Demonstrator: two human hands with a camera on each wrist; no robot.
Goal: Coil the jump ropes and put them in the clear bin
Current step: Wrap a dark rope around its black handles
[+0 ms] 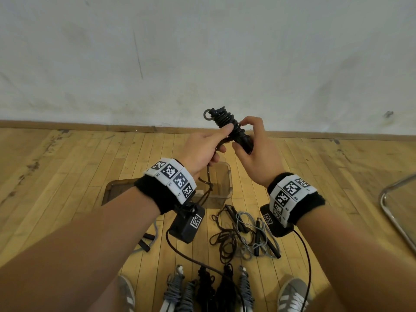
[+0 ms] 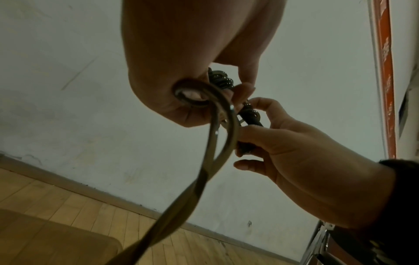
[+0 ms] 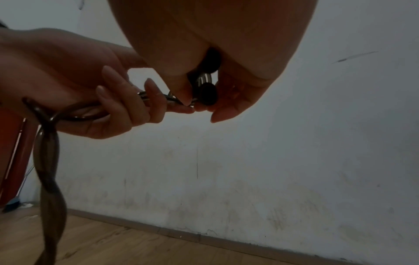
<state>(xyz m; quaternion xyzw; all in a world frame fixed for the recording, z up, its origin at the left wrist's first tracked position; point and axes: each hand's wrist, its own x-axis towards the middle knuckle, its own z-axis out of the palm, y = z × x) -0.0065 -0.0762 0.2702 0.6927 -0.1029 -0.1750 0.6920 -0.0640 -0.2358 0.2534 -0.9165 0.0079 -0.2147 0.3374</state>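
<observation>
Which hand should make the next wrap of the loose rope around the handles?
Left. The left hand already grips the hanging rope tail, while the right hand holds the wrapped handle bundle steady.

You stand in what looks like a gym hall: strip-wood sports floor (image 1: pixel 67 167), scuffed white wall (image 1: pixel 202 52), jump ropes (image 1: pixel 245 235) heaped on the boards.

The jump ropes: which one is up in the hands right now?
The black jump rope, half wound around its handles. Both hands hold it above the floor; the other ropes all lie on the floor.
</observation>
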